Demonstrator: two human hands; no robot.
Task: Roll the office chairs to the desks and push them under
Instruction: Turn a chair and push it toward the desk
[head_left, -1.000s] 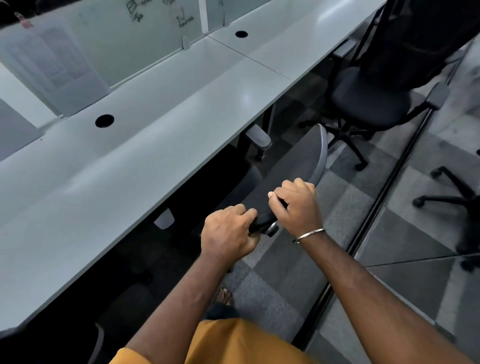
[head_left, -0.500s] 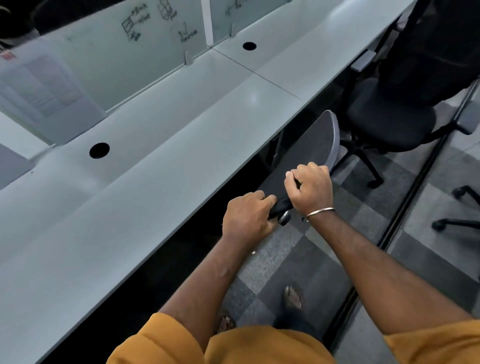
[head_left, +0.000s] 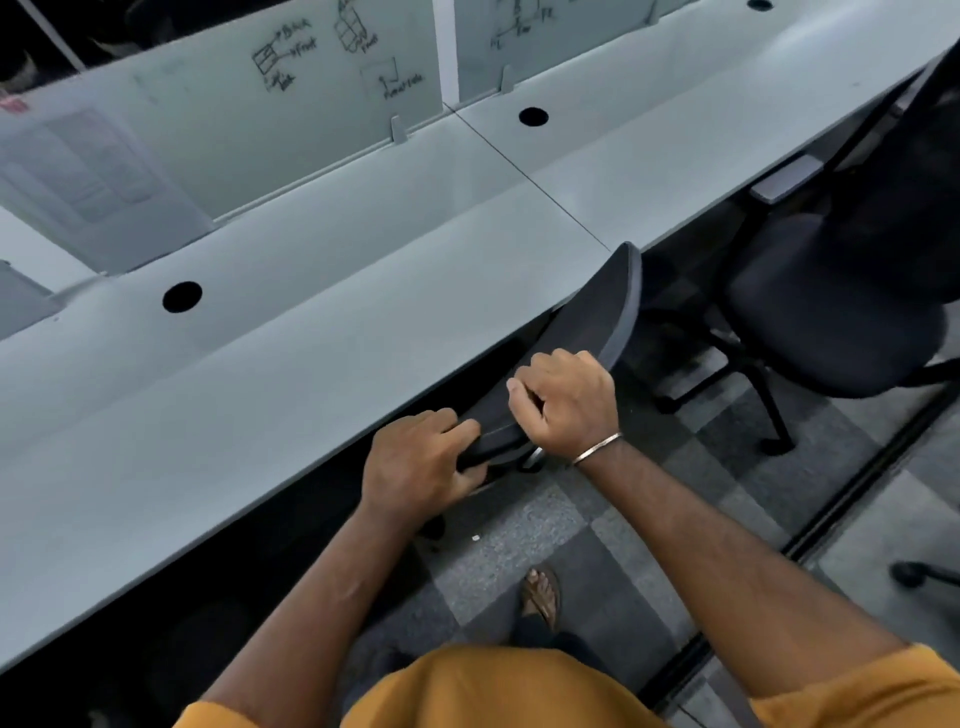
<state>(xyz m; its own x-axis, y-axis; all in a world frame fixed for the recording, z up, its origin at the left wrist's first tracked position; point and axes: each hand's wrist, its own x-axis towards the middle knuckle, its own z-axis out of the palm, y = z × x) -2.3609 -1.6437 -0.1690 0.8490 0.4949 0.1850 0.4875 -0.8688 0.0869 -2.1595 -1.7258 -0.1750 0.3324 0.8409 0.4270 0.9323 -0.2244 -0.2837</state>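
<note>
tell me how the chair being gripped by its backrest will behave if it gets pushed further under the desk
It should probably roll easily: the neighbouring chair of similar build stands on castors. The backrest, gripped by the left hand and right hand, looks thin and may flex. It already meets the desk edge, so it likely stops soon.

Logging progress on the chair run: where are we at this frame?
Done: nothing shows as finished. In hand: left hand and right hand both grip the top edge of the chair backrest, which is right at the desk edge, its seat hidden below. Left: the second chair to the right stands out from the desk, seat fully exposed; another chair's base shows at far right.
</note>
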